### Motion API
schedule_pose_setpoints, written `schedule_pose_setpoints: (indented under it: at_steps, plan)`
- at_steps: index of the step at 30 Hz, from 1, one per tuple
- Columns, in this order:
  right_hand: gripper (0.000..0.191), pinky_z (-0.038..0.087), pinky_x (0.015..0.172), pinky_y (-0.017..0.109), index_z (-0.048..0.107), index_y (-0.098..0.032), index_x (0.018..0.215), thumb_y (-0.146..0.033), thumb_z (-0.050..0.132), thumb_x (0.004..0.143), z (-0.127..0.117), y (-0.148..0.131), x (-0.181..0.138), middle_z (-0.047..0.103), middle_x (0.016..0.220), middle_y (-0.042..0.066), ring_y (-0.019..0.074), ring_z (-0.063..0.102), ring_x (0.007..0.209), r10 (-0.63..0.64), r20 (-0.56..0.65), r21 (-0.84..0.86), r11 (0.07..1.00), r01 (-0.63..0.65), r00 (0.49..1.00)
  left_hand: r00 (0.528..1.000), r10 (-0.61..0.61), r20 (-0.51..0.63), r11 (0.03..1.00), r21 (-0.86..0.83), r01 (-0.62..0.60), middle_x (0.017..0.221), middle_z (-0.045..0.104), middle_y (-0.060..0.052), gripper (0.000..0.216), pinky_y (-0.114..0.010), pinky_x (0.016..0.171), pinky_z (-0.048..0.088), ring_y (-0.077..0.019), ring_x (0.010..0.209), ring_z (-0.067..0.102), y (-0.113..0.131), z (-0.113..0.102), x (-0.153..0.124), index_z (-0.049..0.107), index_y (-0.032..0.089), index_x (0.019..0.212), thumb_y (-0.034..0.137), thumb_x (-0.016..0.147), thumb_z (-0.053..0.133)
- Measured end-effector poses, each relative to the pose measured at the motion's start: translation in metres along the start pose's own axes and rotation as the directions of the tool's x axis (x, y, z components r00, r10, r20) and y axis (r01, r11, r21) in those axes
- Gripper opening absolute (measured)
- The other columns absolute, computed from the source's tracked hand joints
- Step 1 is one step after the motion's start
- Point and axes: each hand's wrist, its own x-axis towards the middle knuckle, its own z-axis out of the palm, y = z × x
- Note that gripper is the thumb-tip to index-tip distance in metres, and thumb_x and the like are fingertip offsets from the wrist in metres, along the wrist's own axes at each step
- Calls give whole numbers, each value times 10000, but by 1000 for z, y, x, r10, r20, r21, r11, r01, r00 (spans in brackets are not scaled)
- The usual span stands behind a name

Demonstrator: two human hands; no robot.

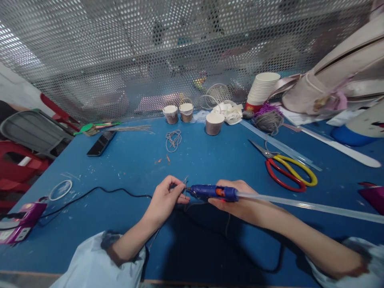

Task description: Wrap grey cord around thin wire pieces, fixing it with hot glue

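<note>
My right hand (237, 202) is wrapped round a blue glue gun (211, 192) with a long clear glue stick (309, 207) coming out of its back. The nozzle points left at a thin grey string (185, 185) pinched between the fingers of my left hand (166, 197). Both hands rest low over the blue table (126, 172) near its front edge. The gun's black cord (99, 191) runs left to a purple power strip (19, 224).
Red and yellow scissors (288, 168) lie right of centre. Three small cups (214, 122), a coil of string (173, 140), a stack of paper cups (262, 90), grey yarn (268, 120), a clear ruler (279, 144) and a bag (336, 76) sit at the back. A phone (100, 144) and tape ring (60, 190) lie left.
</note>
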Motion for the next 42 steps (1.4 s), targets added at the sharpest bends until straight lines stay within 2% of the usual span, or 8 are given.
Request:
schedule_pose_setpoints:
  at_steps: [5,11,16,19,24,30,36,42]
  plan:
    - [225,332,470,209,501,-211,653,-408,549,750,0,-2,0,566,604,-11,116,479,534,54,-92,21,998,-52,994,1000,5,3,1000,-1,-5,609,629,15,258,-273,615,555,-154,614,675,0,0,0,515,158,773,371,718,651]
    - [229,319,464,217,521,-202,653,-403,548,760,-1,0,-1,566,580,-14,107,456,497,-41,6,8,999,41,999,1000,11,5,1000,16,-11,623,636,7,236,-276,622,556,-155,621,676,1,0,-1,516,162,774,357,733,642]
    - [223,330,470,216,526,-204,660,-404,561,753,-2,-3,-1,576,598,-8,118,480,524,38,-68,24,999,-37,997,1000,23,10,1000,11,-23,615,625,12,236,-277,623,552,-152,615,673,-1,0,-1,510,160,777,357,741,635]
    - [240,338,478,217,520,-205,657,-421,557,756,-3,-6,-1,579,606,-5,124,492,538,56,-57,23,998,-55,997,1000,24,7,1000,18,-24,616,625,11,230,-282,629,552,-150,616,672,-1,0,0,512,159,781,355,749,627]
    - [207,328,473,212,524,-202,667,-383,551,763,-2,-3,-2,572,586,-13,108,471,505,-48,7,2,999,48,999,1000,20,6,1000,11,-20,625,634,8,229,-288,639,555,-150,622,672,0,0,-1,522,162,772,354,734,642]
    - [237,340,485,212,514,-204,653,-413,559,755,-1,-4,-1,559,590,-15,113,472,525,-8,-106,23,1000,10,994,1000,19,0,1000,-2,-19,618,640,3,241,-273,621,547,-155,606,675,0,1,0,530,160,764,360,719,656]
    - [233,348,484,219,531,-208,660,-422,565,743,0,-3,0,560,580,-20,114,470,516,26,-121,61,998,-19,992,1000,18,-7,1000,-9,-18,620,631,4,250,-279,627,556,-160,613,678,-1,1,0,536,159,769,367,711,663]
    - [261,386,491,227,551,-207,662,-459,585,720,0,1,4,569,568,-26,126,510,519,69,-224,187,982,-26,972,999,35,-20,999,-17,-35,636,619,7,244,-281,647,561,-159,629,681,-2,0,1,548,155,763,360,704,668]
